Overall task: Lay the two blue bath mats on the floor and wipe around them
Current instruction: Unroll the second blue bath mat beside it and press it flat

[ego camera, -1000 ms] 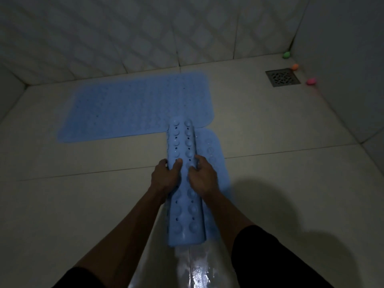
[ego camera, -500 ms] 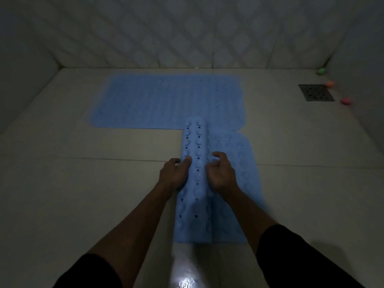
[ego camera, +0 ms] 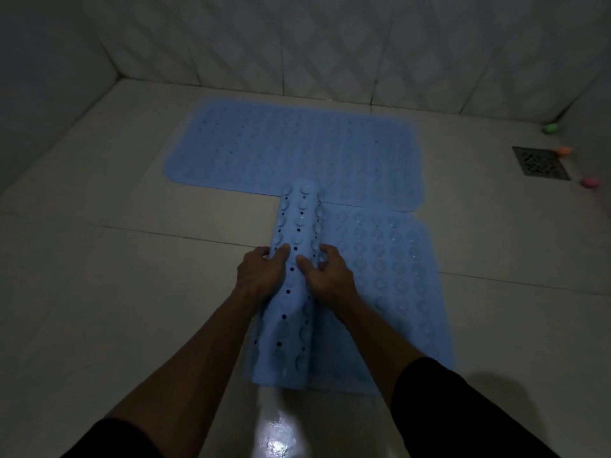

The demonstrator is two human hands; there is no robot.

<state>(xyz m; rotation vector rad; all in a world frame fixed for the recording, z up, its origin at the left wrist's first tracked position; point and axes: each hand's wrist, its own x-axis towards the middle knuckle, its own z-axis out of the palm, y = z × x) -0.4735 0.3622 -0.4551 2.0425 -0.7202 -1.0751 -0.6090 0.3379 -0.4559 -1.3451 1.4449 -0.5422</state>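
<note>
Reaching forward side by side, left hand [ego camera: 259,271] and right hand [ego camera: 325,276], fingers curled, gripping half-unrolled blue studded rubber mat [ego camera: 294,282].

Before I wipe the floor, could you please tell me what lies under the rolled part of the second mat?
Its own unrolled half spreads rightward on the floor tiles. Directly beneath the roll, held by both hands, is hidden.

Left hand [ego camera: 259,274], right hand [ego camera: 325,276] curled (arms extended).
</note>
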